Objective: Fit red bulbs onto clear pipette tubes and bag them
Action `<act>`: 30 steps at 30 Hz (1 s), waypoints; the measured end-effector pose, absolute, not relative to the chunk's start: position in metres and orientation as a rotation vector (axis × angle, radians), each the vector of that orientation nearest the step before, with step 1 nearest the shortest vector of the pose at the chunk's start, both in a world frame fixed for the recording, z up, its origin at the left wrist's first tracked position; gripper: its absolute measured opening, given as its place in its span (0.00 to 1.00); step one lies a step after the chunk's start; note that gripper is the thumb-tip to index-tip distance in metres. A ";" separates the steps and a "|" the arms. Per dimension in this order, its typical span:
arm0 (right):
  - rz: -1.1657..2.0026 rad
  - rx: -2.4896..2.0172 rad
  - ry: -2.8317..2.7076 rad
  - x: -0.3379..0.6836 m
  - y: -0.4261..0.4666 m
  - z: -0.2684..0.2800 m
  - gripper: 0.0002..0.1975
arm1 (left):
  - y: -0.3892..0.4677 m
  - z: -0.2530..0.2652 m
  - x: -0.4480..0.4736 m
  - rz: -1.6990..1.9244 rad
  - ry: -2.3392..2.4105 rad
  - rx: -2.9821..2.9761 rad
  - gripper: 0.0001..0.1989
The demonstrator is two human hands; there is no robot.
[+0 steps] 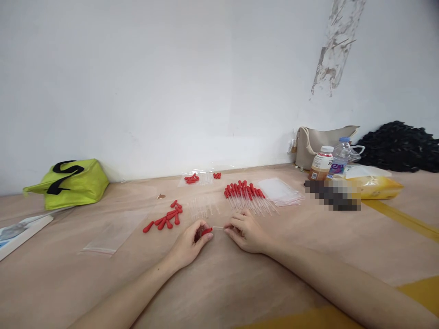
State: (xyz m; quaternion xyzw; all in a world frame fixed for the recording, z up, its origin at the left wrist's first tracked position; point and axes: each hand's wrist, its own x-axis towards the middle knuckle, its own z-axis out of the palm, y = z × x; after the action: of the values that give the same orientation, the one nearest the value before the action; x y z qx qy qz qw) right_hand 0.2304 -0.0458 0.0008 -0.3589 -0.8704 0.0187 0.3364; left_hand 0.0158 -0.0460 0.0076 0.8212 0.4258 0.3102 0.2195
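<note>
My left hand (195,241) is closed round a red rubber dropper bulb (206,231), its mouth pointing right. Between the fingers of my right hand (246,232) is a thin clear dropper tube (218,228); its left end meets the bulb, though I cannot tell how deep it sits. Several loose red bulbs (170,216) lie to the left of my left hand. Just beyond both hands, loose clear tubes (202,207) are spread on the brown covering. Droppers with red bulbs fitted on their tubes (245,194) lie in a fanned pile behind my right hand.
Clear zip bags (279,191) are stacked right of the pile, and another flat bag (113,230) lies at left. A bagged set of bulbs (192,178) rests by the wall. Bottles (320,163), a yellow tissue pack (377,185) and a lime bag (75,183) stand at the sides.
</note>
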 end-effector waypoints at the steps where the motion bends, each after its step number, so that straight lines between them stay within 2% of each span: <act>1: 0.047 -0.931 -2.275 0.230 -0.046 0.001 0.08 | -0.046 0.007 0.016 0.857 1.173 2.281 0.07; 6: 0.061 -0.919 -2.307 0.229 -0.046 0.002 0.09 | -0.044 0.008 0.014 0.851 1.124 2.364 0.06; 14: 0.045 -0.866 -2.358 0.231 -0.036 -0.003 0.10 | -0.048 0.013 0.013 0.741 0.995 2.530 0.13; 22: -0.057 -0.867 -2.380 0.228 -0.041 -0.002 0.10 | -0.049 0.011 0.012 0.713 1.011 2.808 0.12; 30: -0.153 -0.923 -2.421 0.219 -0.052 -0.001 0.11 | -0.049 0.009 0.012 0.688 0.971 2.829 0.12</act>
State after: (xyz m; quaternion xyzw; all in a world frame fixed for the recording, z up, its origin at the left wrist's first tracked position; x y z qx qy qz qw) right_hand 0.2187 -0.0518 -0.0007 -0.3423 -0.8983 -0.0569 0.2697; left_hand 0.0119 -0.0492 0.0090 0.9212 0.3161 0.2239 0.0362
